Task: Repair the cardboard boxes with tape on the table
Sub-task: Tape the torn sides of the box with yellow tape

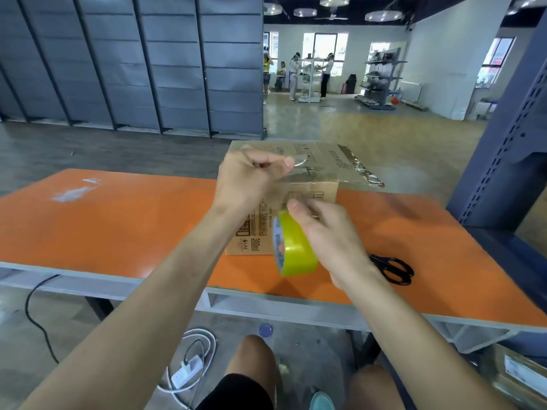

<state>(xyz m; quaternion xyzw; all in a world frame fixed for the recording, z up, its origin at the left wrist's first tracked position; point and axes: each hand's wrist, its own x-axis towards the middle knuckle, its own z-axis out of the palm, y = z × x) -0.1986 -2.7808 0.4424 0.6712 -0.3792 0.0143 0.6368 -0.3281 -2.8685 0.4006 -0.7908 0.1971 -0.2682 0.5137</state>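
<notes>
A brown cardboard box [322,170] stands on the orange table [124,226], its right flap open and edged with old crinkled tape. My right hand [331,235] grips a yellow-green roll of tape [293,247] in front of the box. A clear strip runs from the roll up to my left hand [248,182], which pinches the strip's free end above the box's near top edge.
Black scissors [390,267] lie on the table right of my right wrist. A dark metal rack post [509,137] rises at the right. White cables and a charger [189,365] lie on the floor under the table. Several people stand far off by shelves.
</notes>
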